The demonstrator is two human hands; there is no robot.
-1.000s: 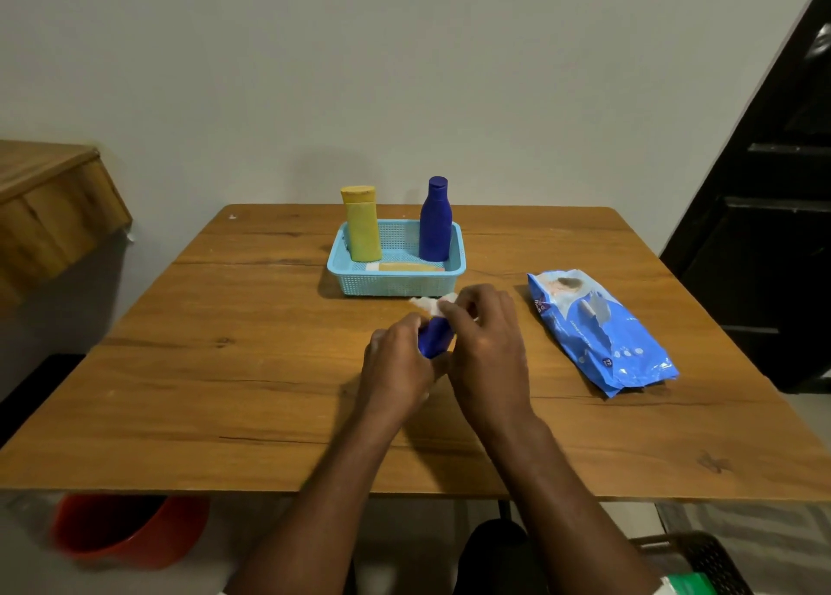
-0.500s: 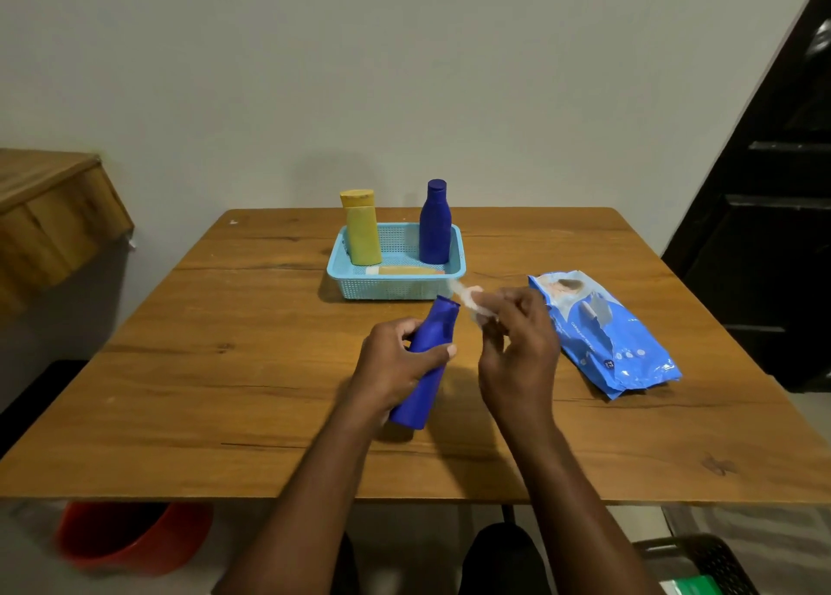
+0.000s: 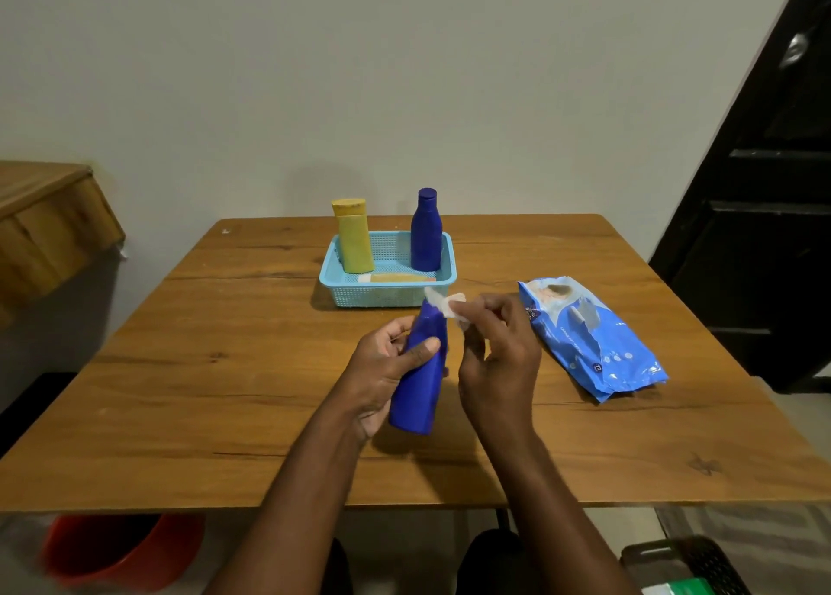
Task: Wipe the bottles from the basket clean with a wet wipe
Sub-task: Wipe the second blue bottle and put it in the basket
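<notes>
My left hand (image 3: pixel 382 369) grips a dark blue bottle (image 3: pixel 420 387), tilted with its top pointing away from me, above the middle of the wooden table (image 3: pixel 225 369). My right hand (image 3: pixel 499 351) pinches a small white wet wipe (image 3: pixel 447 306) against the bottle's top end. Behind them a light blue basket (image 3: pixel 386 295) holds an upright yellow bottle (image 3: pixel 354 237), an upright dark blue bottle (image 3: pixel 426 230) and an orange tube (image 3: pixel 395 277) lying flat.
A blue pack of wet wipes (image 3: pixel 589 338) lies on the table to the right of my hands. An orange bucket (image 3: pixel 121 554) stands on the floor under the table's left front. A dark crate (image 3: pixel 683 567) sits at lower right. A dark door (image 3: pixel 764 212) is at right.
My hands moved apart from covering the bottle. The left hand now holds the bottle tilted and in plain view, while the right hand brought the wipe to its top end.
</notes>
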